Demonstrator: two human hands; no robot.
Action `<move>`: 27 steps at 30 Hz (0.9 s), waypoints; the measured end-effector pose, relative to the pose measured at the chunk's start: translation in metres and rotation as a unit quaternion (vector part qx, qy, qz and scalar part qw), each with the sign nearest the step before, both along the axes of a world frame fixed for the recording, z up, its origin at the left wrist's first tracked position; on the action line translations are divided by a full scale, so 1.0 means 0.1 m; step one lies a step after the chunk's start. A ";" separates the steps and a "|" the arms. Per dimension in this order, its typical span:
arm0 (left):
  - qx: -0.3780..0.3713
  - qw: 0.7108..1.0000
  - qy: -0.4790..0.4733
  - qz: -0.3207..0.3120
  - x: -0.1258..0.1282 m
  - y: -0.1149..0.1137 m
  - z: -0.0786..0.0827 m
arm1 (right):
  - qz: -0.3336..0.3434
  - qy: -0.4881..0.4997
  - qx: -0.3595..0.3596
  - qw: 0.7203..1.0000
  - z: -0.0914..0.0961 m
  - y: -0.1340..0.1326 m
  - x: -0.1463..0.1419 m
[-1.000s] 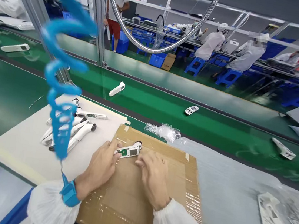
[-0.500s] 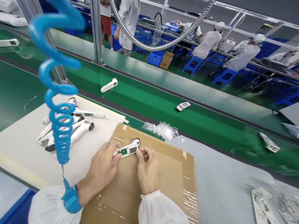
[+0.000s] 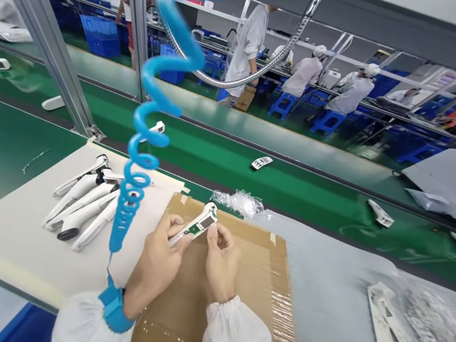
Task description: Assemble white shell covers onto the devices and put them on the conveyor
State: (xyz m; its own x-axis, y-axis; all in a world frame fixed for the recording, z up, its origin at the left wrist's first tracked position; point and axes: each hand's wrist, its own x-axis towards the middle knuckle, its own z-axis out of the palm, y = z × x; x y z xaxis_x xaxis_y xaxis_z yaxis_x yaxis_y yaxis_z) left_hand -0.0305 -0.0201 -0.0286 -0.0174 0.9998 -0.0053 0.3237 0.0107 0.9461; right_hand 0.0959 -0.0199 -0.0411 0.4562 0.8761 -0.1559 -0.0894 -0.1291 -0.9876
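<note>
— Any writing legible?
— Dark marks on the white plastic handset [image 3: 262,163] on the green conveyor belt [image 3: 213,154]; too small to read.
— What's around?
— White plastic casings [image 3: 90,212], heaped on pale paper [image 3: 17,231]; a coiled blue plastic cord [image 3: 118,232] hangs partly before them.
— Hands?
— Left hand [image 3: 160,258] grips a slim white device with green circuit board [image 3: 199,225], above brown cardboard [image 3: 181,312]; right hand [image 3: 223,262], curled, is at its screen end; whether gripping, I cannot tell.

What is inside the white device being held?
A green circuit board and a grey screen show in the device; the left hand partly covers its lower end, hiding what's there.
</note>
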 end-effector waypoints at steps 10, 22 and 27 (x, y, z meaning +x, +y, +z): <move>0.122 0.980 0.142 0.062 0.38 0.03 0.06 | -0.108 0.140 0.027 0.984 0.15 0.10 0.09; 0.036 0.991 0.104 0.077 0.34 0.50 -0.01 | -0.002 -0.178 0.057 0.982 0.32 0.33 0.54; 0.033 0.996 0.069 0.041 0.17 0.67 -0.12 | 0.061 -0.544 -0.051 0.835 0.41 1.07 1.29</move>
